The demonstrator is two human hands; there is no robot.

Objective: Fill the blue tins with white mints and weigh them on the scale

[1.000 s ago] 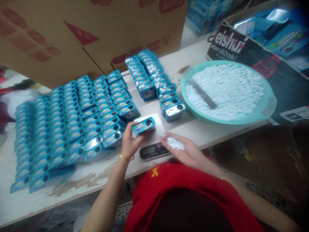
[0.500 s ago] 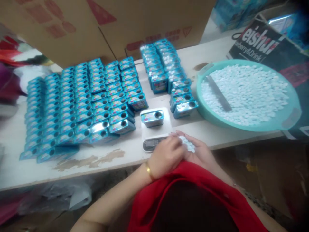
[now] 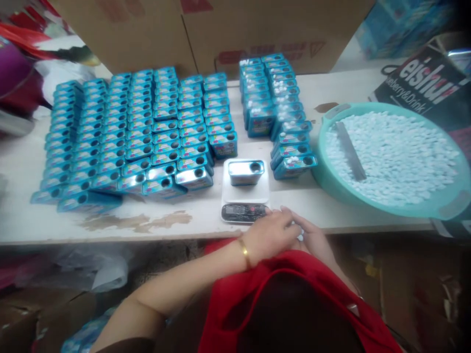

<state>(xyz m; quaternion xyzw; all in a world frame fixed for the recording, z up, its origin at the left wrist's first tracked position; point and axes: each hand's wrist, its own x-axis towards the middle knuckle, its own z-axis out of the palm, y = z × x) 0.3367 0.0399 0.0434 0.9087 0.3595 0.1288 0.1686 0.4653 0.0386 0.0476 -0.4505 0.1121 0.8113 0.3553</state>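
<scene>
My right hand (image 3: 317,245) is cupped palm up at the table's front edge, holding small white tablets (image 3: 300,237). Over that palm lies my left hand (image 3: 270,236), with a gold bracelet at the wrist; its fingers curl onto the tablets and hide most of them. Whether any tablet is pinched there I cannot make out. Just beyond the hands, a blue and silver tin (image 3: 246,177) with a dark round opening stands upright on a small white scale (image 3: 245,197). The left fingertips are close to the scale's dark display panel (image 3: 239,213).
Rows of blue tins (image 3: 140,139) fill the left side. Two more columns of tins (image 3: 261,120), some topped with tablets, stand behind the scale. At right, a turquoise basin (image 3: 327,181) holds many tablets and a flat metal strip (image 3: 351,152). Cardboard boxes (image 3: 279,29) stand behind.
The camera view has shifted, so the table's contents sit differently in the picture. My left hand has moved further over my right palm, covering more of the tablets.
</scene>
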